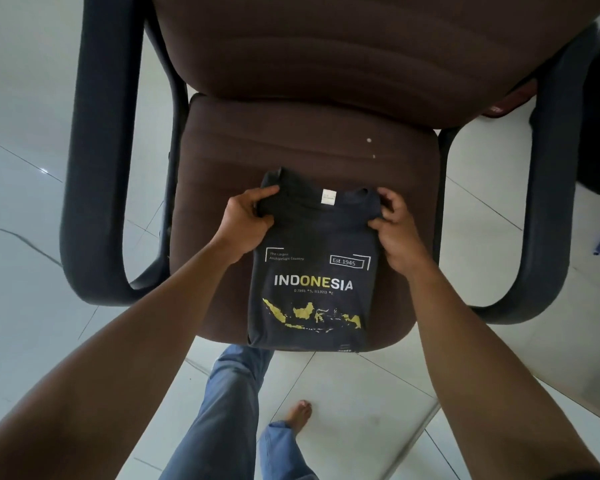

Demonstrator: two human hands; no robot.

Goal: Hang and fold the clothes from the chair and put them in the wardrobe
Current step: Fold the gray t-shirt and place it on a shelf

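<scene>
T-shirt, dark, folded into a narrow rectangle, lies print-up on the front half of the brown chair seat; hem end reaches the seat's front edge, collar end points toward the backrest. White neck tag visible at collar. Print reads INDONESIA with a yellow map below. Left hand grips the collar-end left corner, fingers clamped on the cloth, thumb on top. Right hand grips the right corner the same way, fingers closed on fabric. Black armrests either side. White tiled floor around; jeans leg and bare foot below the seat.
</scene>
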